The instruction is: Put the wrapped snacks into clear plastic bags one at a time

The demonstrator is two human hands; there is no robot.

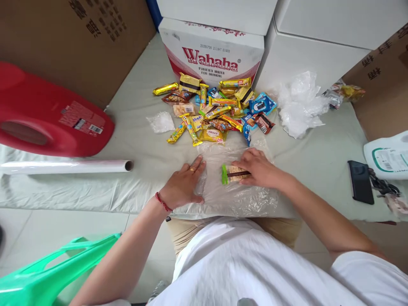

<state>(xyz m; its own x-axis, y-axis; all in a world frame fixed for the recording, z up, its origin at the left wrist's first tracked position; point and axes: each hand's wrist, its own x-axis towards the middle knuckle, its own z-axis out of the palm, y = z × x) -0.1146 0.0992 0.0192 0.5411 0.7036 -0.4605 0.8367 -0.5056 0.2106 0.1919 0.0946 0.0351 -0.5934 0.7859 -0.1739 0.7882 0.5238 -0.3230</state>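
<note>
A sheet of clear plastic film lies spread on the cloth-covered table in front of me. My left hand rests flat on the film's left edge, fingers spread and thumb out. Over the film's middle, my right hand grips a packaged biscuit with a green crimped end and a dark band; its right end is hidden under my fingers. Just beyond the film is a pile of wrapped snacks in yellow, blue and brown packets.
Crumpled clear film lies right of the pile, a smaller wad left of it. A film roll and red jug stand left. A phone and white bottle are right. A Wahaha carton stands behind.
</note>
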